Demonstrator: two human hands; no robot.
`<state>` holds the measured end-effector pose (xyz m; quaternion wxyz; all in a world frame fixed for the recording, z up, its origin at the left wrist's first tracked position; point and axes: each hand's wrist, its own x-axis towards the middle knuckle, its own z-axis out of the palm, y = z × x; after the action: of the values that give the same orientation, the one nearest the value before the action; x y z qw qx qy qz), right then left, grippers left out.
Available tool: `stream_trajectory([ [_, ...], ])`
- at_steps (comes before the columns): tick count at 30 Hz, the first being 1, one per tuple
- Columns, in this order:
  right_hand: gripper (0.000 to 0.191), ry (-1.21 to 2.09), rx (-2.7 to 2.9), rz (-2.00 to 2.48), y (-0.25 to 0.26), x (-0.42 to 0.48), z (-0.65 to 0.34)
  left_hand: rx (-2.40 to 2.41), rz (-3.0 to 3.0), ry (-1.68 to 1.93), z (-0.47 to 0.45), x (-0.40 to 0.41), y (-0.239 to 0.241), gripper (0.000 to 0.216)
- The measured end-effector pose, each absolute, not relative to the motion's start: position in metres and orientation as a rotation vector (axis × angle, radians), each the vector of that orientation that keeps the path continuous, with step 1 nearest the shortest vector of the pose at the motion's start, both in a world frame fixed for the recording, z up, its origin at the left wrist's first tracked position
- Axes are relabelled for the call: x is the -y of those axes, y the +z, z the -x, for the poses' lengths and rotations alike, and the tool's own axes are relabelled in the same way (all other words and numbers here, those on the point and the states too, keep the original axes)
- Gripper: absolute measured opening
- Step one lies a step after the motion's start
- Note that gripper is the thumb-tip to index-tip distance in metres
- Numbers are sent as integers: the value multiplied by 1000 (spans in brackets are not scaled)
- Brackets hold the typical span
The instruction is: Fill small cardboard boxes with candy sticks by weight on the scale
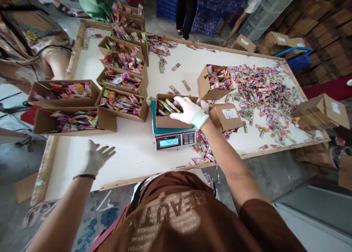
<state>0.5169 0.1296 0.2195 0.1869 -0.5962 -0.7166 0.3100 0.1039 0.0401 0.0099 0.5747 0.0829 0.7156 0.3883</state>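
A cardboard box [173, 122] filled with small colourful sachets [168, 106] rests on a digital scale [176, 140] with a teal top, whose display appears to read 4258. Over the right side of this box is my right hand [188, 110], in a white glove, thumb and fingers apart at the sachets. I see nothing gripped in it, though some fingertips are partly hidden. My left hand [96, 157], also gloved, is held above the white table [129, 153] with its fingers spread and nothing in it, near the filled boxes on the left.
Several sachet-filled boxes [123, 107] line the table's left side. Right of the scale are another filled box [209, 85], a carton with a label [226, 117] and a wide heap of loose sachets [264, 94]. Stacked flattened cartons [320, 112] sit at the right edge. Other people stand beyond the table.
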Motion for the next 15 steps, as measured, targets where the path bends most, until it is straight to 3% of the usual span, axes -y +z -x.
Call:
stream_trajectory([
  [7, 16, 1049, 2066, 1569, 207, -150, -493, -1668, -46, 833, -129, 55, -15, 21],
  [10, 9, 1068, 1985, 1547, 213, -141, -507, -1666, -97, 842, -136, 74, -14, 28],
  [15, 16, 1080, 1771, 1537, 243, -105, -554, -1628, -292, 837, -149, 56, 0, 48],
])
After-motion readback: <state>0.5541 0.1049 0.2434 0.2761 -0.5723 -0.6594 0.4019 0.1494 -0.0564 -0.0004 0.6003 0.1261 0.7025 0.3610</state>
